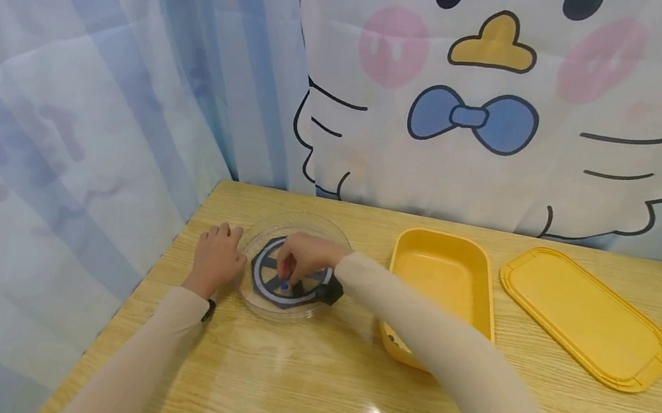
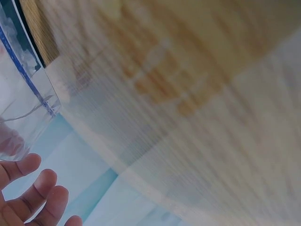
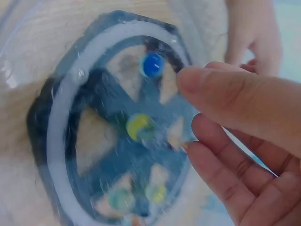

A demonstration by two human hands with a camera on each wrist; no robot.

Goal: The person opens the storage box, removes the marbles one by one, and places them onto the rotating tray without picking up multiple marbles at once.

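Behind the table (image 1: 289,400), a curtain (image 1: 464,176) is hung. Thumb and fingertips of the right hand (image 1: 306,253) are held apart, pointed down over marbles (image 3: 152,65) in the bowl (image 1: 293,219). Its side is touched by the left hand (image 1: 217,257), fingers slightly parted. Both arms are stretched forward.

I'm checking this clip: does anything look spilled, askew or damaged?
Only the yellow lid looks askew: it lies on the table at an angle to the yellow box. The visible marbles are within the clear bowl, and I see no spill or damage.
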